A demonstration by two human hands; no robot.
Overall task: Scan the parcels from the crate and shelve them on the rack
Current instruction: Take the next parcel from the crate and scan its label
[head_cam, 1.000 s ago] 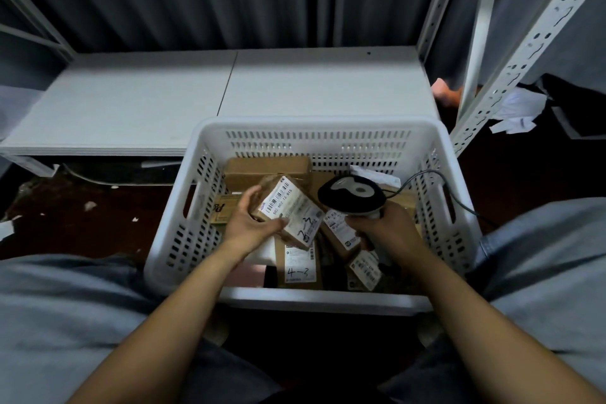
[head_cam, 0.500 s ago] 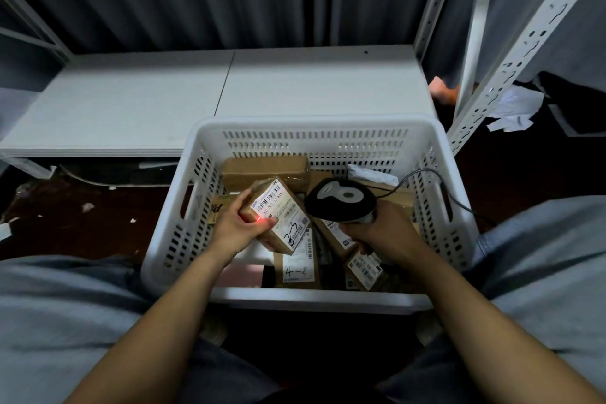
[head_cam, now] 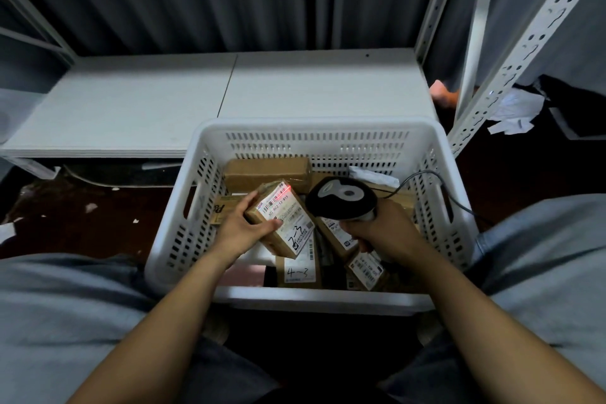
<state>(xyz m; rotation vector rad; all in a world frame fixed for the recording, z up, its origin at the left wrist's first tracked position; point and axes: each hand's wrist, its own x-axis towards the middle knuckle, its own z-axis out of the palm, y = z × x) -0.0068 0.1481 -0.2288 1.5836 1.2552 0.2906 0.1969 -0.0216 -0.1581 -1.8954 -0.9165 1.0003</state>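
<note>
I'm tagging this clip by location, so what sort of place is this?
Probably a parcel storeroom: a white crate of labelled parcels, a barcode scanner in the right hand aimed at the parcel the left hand holds, and slotted metal racking.

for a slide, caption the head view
Left hand holds a parcel over the crate while right hand aims the scanner.

A parcel stockroom: beyond the gripped parcel point(head_cam: 282, 218) runs a white rack shelf point(head_cam: 147, 102), slotted steel uprights point(head_cam: 524, 52) rise to its right, and labelled cartons point(head_cam: 300, 272) (handwritten codes like 4-3) lie in the crate point(head_cam: 328, 125) beneath the held scanner point(head_cam: 341, 198).
</note>
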